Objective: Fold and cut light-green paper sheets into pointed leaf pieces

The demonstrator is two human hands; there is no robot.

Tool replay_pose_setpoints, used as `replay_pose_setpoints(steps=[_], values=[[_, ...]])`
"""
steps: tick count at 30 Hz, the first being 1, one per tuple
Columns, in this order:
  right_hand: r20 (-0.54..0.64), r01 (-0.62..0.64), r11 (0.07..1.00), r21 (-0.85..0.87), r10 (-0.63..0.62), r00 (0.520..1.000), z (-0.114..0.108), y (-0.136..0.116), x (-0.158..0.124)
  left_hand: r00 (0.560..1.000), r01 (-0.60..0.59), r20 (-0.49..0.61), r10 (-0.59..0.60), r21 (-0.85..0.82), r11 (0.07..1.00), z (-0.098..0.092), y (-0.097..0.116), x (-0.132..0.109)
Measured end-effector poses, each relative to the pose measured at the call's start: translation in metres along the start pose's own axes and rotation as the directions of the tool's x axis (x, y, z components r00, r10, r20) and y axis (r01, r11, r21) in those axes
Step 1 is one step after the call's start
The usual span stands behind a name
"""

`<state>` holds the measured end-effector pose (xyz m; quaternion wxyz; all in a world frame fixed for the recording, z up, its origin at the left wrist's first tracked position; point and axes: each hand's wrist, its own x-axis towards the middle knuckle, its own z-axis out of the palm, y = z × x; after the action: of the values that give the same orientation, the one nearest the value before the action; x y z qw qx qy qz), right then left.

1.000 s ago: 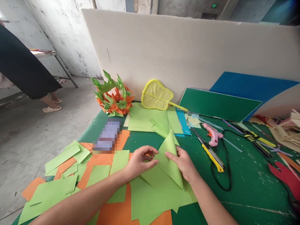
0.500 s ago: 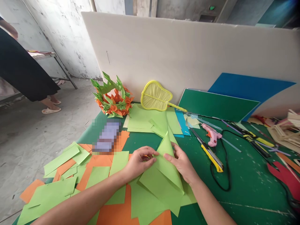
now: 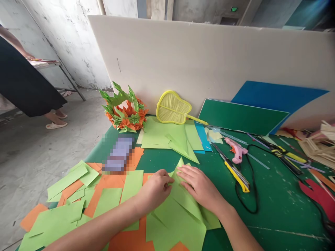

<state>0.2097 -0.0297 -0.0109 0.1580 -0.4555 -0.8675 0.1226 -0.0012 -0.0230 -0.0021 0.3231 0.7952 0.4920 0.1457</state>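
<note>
A light green sheet of paper [image 3: 183, 212], folded over to a point at the top, lies on other green sheets in front of me. My left hand [image 3: 156, 187] is at its left edge, fingers curled in and closed on the paper there; the fingertips are partly hidden. My right hand [image 3: 200, 184] rests on the folded flap from the right, fingers stretched out and lying flat over it. Just beyond, another folded green sheet [image 3: 179, 139] sits on a green stack [image 3: 154, 134].
Loose green sheets [image 3: 60, 216] and orange paper [image 3: 104, 181] cover the left side. Behind stand a paper-flower ring [image 3: 125, 118] and a yellow fan [image 3: 174, 107]. Right lie a yellow utility knife [image 3: 234, 172], a pink glue gun [image 3: 237, 151] with a black cord, and pliers [image 3: 285, 160].
The folded sheet has come down flatter and nearer to me. My right hand has moved from gripping its side to lying over the fold, while my left fingers have curled tighter.
</note>
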Motion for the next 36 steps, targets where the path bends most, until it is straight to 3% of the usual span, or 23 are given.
replay_pose_setpoints(steps=[5,12,36], values=[[0.018,0.007,1.0,-0.007,-0.007,1.0,0.0016,0.002,-0.0004,0.999,-0.034,0.019,0.032,0.151,0.988,0.0021,0.0038,-0.0045],[0.035,0.023,1.0,0.008,-0.023,0.999,0.0019,0.0041,-0.0011,0.996,-0.085,0.038,0.078,0.241,0.967,0.0007,0.0066,-0.005],[-0.007,0.013,0.999,0.043,-0.013,1.0,0.0033,0.0034,-0.0016,0.997,-0.061,-0.042,0.069,0.154,0.986,0.0046,-0.0023,-0.0053]])
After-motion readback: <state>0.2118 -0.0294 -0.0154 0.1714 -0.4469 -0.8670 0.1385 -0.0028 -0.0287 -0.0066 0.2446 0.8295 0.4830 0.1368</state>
